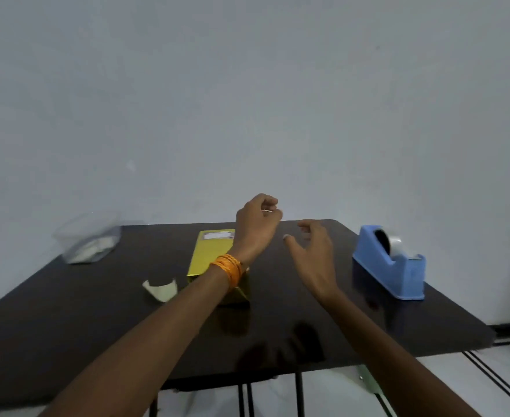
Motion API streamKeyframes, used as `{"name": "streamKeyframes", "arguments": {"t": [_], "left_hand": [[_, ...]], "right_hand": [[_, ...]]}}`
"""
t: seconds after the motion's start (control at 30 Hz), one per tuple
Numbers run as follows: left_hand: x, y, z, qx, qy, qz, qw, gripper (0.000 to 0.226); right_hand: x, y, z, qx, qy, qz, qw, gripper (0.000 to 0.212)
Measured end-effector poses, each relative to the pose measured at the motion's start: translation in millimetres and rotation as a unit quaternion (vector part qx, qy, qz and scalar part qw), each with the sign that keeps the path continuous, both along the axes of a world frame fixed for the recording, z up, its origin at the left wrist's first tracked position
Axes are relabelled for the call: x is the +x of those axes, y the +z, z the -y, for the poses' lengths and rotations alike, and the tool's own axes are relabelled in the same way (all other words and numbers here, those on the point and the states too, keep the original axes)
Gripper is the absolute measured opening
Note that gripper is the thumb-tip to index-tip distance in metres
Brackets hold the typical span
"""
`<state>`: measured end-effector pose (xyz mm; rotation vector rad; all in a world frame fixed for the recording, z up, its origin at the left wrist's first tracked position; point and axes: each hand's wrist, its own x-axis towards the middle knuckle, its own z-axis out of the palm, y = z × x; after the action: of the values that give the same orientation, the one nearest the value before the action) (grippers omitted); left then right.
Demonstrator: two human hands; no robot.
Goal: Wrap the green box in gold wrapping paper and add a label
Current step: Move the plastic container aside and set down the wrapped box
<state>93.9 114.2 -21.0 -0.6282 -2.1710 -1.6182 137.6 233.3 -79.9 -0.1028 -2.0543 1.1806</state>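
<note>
The left hand (258, 219) is raised above the far side of the table (97, 311), fingers curled in, and thumb and forefinger seem to pinch a thin white sliver (268, 210). From here I cannot tell whether it is tape or paper. Just to its right the right hand (311, 251) hovers lower with its fingers spread and loose, holding nothing. Neither hand touches the box (207, 257), which lies flat near the middle of the table, long side running away from the person, partly under the left forearm with its orange bangles (228, 267). Every face I can see is covered in shiny gold paper, with no green showing. The top looks smooth and tight, and the near end seems folded in, though the arm hides most of it. A white label (217, 235) sits on the far end of the top. To my eye the job is nearly or wholly done: wrapped and labelled, with perhaps a last bit of tape or scrap to deal with. A curled pale scrap (161, 289) lies just left of the box, likely peeled backing. The blue dispenser (389, 266) stands well off to the right and a clear tub (88, 239) at the far left corner.
</note>
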Motion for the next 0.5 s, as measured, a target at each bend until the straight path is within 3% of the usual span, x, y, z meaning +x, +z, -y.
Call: {"name": "streamKeyframes", "arguments": {"t": [0.13, 0.27, 0.4, 0.5], "left_hand": [[-12.2, -14.3, 84.2, -0.027, 0.084, 0.003, 0.996, 0.023], [-24.4, -45.5, 128.0, -0.053, 0.140, 0.085, 0.985, 0.032], [-35.7, -79.5, 134.0, -0.043, 0.088, 0.233, 0.968, 0.039], [-50.6, -92.9, 128.5, -0.006, 0.041, 0.284, 0.958, 0.048]], "right_hand": [[-21.3, -3.5, 56.7, -0.041, 0.064, 0.052, 0.996, 0.044], [-34.5, -9.7, 91.4, -0.049, 0.094, 0.100, 0.989, 0.037], [-43.2, -23.2, 104.7, -0.067, 0.120, 0.150, 0.979, 0.025], [-57.0, -28.7, 107.0, -0.041, 0.100, 0.154, 0.982, 0.026]]}}
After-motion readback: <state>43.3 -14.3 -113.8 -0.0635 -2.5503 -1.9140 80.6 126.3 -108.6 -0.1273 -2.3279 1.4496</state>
